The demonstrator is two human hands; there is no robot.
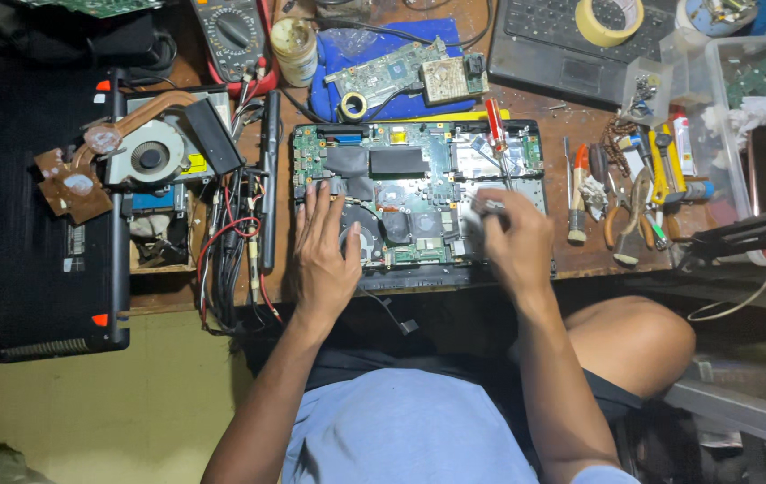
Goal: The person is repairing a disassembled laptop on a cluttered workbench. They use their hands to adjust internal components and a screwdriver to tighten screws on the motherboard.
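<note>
The person sat at a wooden desk point(580, 260) and both forearms reached forward from the lower edge of the view to an opened laptop point(419, 193), which lay near the front edge of the desk with its green circuit board uncovered.

The left hand point(325, 255) lay palm down on the left part of the laptop. Its fingers point(316, 202) were stretched out straight and a little apart, pointing away from the body, and the tips pressed on the board beside a dark round part. This hand closed around nothing; it only rested flat on the laptop.

The right hand point(513, 237) was over the right part of the laptop, with the wrist bent and the back of the hand turned to the camera. Its fingers were curled in a tight grip on a small pale thing (blurred, so I could not tell what it was). Just above this hand a screwdriver point(496, 134) with a red handle lay on the laptop, apart from the fingers.

On the left side of the desk there was a cooling fan point(150, 154) with a copper pipe, and next to it a bundle of wires point(235, 242). On the right side lay pliers point(629, 215) among other tools. A roll of tape point(610, 20) stood on a second laptop at the far edge.
</note>
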